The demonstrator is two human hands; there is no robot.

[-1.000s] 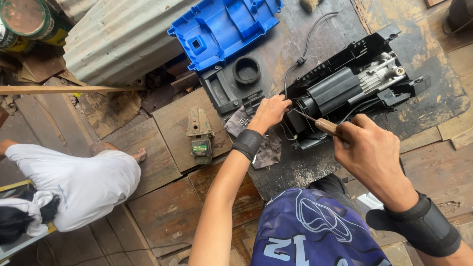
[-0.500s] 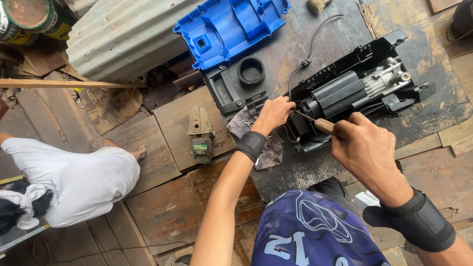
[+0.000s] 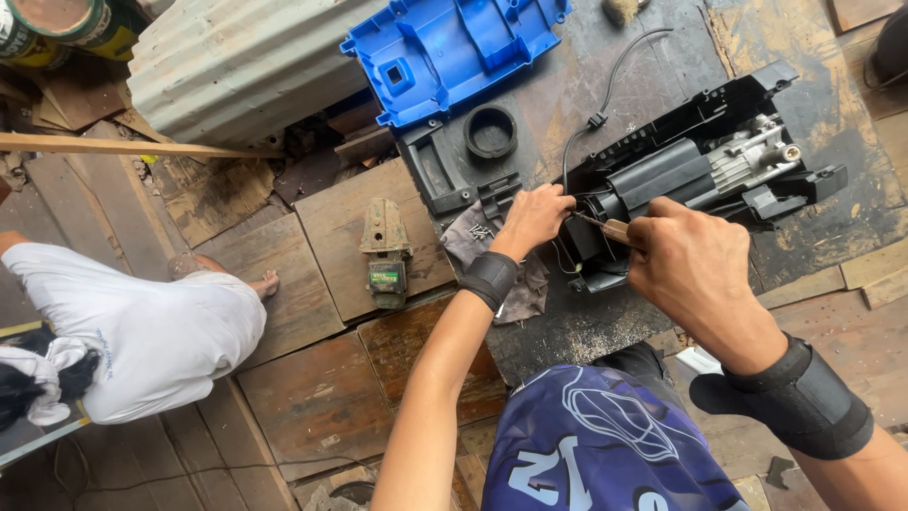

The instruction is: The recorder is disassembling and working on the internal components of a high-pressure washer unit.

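A black opened machine housing [image 3: 705, 170] with a motor and a silver pump head lies on a dark worn board [image 3: 662, 57]. My right hand [image 3: 695, 270] grips a wooden-handled screwdriver [image 3: 605, 227] whose tip points into the housing's left end. My left hand [image 3: 532, 220] pinches wires at that same end, fingers closed on them. Both wrists wear black bands. A grey rag [image 3: 473, 241] with small screws lies just left of my left hand.
A blue plastic cover [image 3: 454, 47] and a black panel with a round ring [image 3: 473, 156] lie behind. A small green-and-grey power tool [image 3: 386, 251] sits on the wooden planks. Another person in white [image 3: 142, 341] crouches at left. Corrugated sheet [image 3: 236, 57] at the back.
Both hands stay at the housing's left end. The whole scene has shifted slightly right and up in view as my head moved.
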